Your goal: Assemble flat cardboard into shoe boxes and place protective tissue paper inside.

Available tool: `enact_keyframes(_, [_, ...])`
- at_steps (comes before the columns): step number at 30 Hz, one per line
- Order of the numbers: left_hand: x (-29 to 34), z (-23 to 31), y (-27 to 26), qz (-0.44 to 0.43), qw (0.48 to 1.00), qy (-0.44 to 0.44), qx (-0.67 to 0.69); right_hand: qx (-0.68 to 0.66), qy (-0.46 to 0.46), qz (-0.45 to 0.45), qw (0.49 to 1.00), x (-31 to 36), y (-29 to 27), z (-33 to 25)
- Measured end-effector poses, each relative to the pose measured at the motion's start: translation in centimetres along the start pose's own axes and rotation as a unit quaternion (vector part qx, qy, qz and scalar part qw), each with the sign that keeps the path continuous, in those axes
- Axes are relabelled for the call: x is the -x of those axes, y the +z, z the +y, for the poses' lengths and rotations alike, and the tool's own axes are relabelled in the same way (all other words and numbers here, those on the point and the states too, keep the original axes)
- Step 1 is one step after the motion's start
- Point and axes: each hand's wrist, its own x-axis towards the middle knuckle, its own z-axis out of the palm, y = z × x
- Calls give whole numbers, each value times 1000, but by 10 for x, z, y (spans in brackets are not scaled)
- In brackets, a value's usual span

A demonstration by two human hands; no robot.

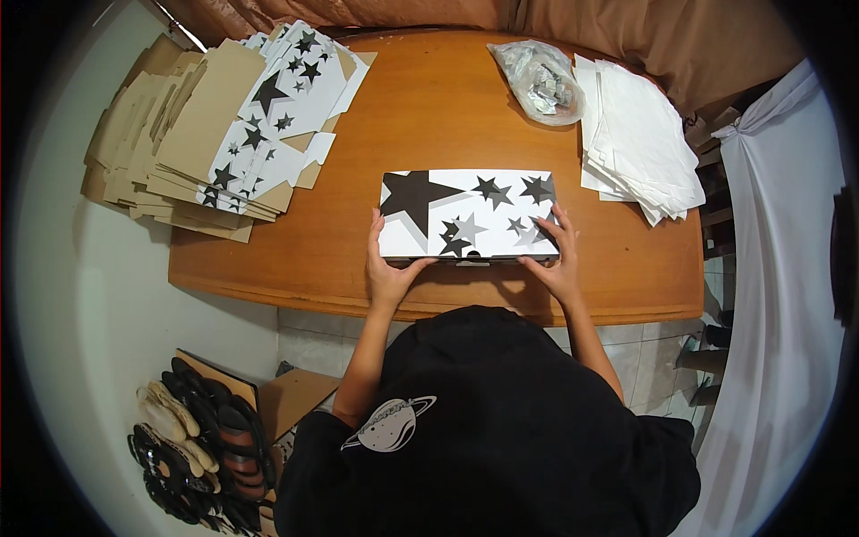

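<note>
Shoebox (470,215), white with black and grey stars, at the near middle of the wooden table (429,116), its long side roughly parallel to the front edge. From here I cannot tell whether its underside meets the wood. Wood surface separates it from the stacked cardboard blanks (183,125) at far left, and from the clear plastic bag (537,85) and white paper sheets (635,148) at far right. The left hand (390,267) and right hand (558,258) grip opposite ends, fingers along the sides, thumbs pointing inward at the front; both forearms angle up from below.
</note>
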Motion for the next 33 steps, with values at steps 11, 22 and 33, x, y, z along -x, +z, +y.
enact_keyframes(11, [3, -7, -11, -34, 996, 10, -84, 85, 52, -60, 993, 1, -8, 4])
enact_keyframes(22, [4, 22, 8, -107, 915, 292, -256, 269, -146, -69, 950, 1, 27, -43])
enact_keyframes(33, [-8, 23, -16, -55, 915, 208, -342, 279, -138, -49, 949, -3, 25, -47])
